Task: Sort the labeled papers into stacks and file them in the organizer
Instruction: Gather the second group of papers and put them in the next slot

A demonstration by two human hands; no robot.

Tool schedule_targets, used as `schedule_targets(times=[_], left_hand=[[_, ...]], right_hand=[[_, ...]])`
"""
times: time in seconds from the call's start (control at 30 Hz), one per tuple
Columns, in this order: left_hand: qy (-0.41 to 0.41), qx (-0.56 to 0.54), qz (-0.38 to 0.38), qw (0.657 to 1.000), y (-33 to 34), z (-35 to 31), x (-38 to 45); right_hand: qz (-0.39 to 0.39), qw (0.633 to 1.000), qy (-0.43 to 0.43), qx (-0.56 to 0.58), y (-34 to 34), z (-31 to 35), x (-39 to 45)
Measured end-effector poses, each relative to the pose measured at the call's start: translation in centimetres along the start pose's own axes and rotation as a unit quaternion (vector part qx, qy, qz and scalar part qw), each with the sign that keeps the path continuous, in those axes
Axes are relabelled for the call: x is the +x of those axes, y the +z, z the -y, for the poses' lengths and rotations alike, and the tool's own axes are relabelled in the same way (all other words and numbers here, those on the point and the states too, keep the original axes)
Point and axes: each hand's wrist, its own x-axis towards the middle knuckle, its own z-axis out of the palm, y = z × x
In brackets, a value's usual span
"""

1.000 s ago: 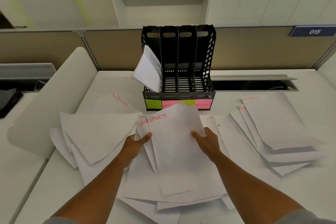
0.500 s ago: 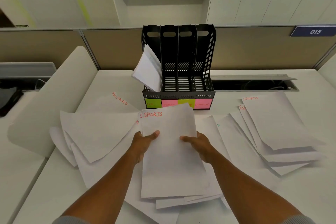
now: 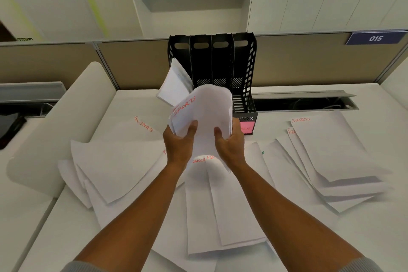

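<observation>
Left hand (image 3: 180, 143): grips the left edge of a sheaf of papers (image 3: 204, 115), thumb on the front.
Right hand (image 3: 230, 142): grips the right edge of the same sheaf, thumb on the front.
Sheaf of papers: held above the surface (image 3: 375, 227), bowed, top sheet marked "SPORTS" in red; it hides the front of the organizer's middle slots.
Organizer (image 3: 245, 73): black, four upright slots, at the far edge of the surface; leftmost slot holds tilted sheets (image 3: 174, 86); a pink label (image 3: 248, 126) shows at its front right.
Loose papers, left (image 3: 117, 165): overlapping, fanned.
Loose papers, centre (image 3: 220, 210): under the forearms, one marked "FINANCE" in part.
Stack, right (image 3: 331, 152): fanned, top sheet marked "SPORTS".
</observation>
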Motion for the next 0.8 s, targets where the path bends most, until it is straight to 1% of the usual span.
schedule_targets(times=[0.1,0.17,0.23,0.33,0.4,0.47,0.53,0.6,0.73,0.8], left_hand=[[-0.036,0.032,0.036,0.998,-1.0,2.0,-0.2],[-0.046,0.054,0.06,0.996,-2.1,3.4,-0.2],[-0.053,0.099,0.083,0.99,-3.4,4.7,0.1],[-0.074,0.2,0.103,0.972,-5.6,6.1,0.8],[-0.073,0.256,0.098,0.959,-7.2,7.1,1.4],[-0.074,0.324,0.085,0.939,-8.8,7.8,2.1],[-0.076,0.408,0.064,0.908,-10.3,8.4,2.8],[-0.086,0.467,0.047,0.879,-11.4,8.7,3.4],[-0.124,0.543,0.041,0.829,-12.7,9.3,4.2],[-0.147,0.561,0.036,0.814,-13.1,9.5,4.6]], right_hand=[[0.035,0.998,0.021,-0.039,-0.8,-2.0,-0.8],[0.056,0.994,0.047,-0.076,-1.3,-3.6,-1.4],[0.075,0.988,0.079,-0.109,-1.7,-5.0,-1.9],[0.056,0.986,0.092,-0.124,-2.0,-5.8,-2.1],[0.038,0.99,0.081,-0.11,-2.0,-5.5,-1.7],[0.048,0.989,0.107,-0.088,-1.9,-5.1,-0.9],[0.099,0.981,0.142,-0.088,-1.9,-4.8,-0.3],[0.171,0.964,0.17,-0.11,-2.1,-5.1,-0.3],[0.284,0.914,0.249,-0.151,-2.6,-6.6,-1.5],[0.311,0.894,0.286,-0.151,-2.7,-7.4,-2.1]])
